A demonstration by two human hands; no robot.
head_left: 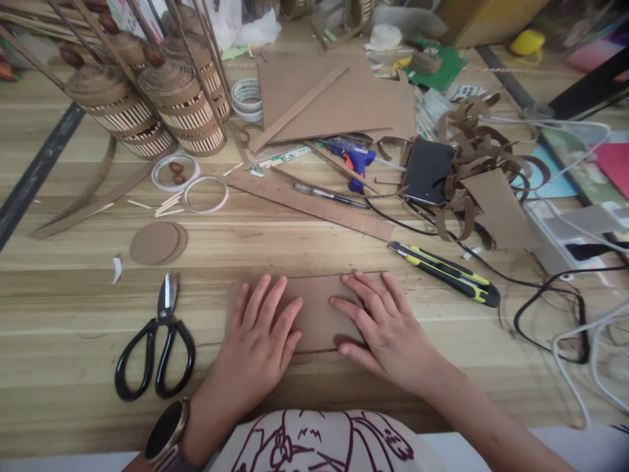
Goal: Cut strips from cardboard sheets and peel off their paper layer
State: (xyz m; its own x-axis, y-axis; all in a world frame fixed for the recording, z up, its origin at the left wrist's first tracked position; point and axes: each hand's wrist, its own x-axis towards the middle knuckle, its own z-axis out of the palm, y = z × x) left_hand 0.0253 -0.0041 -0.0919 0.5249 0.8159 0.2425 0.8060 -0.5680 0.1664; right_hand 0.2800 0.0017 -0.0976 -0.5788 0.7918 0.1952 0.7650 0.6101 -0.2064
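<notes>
A rectangular piece of cardboard lies flat on the wooden table in front of me. My left hand rests on its left part with the fingers spread. On its right part lies my right hand, fingers also spread and pointing away from me. Left of my left hand are black-handled scissors, blades pointing away. Beyond my right hand is a yellow and black utility knife. Two overlapping cardboard discs sit past the scissors.
A cardboard strip, a pen and a blue glue gun lie beyond. Tape rolls and sticks are at left, near stick-and-cardboard lanterns. On the right are a black box, curled cardboard strips and cables.
</notes>
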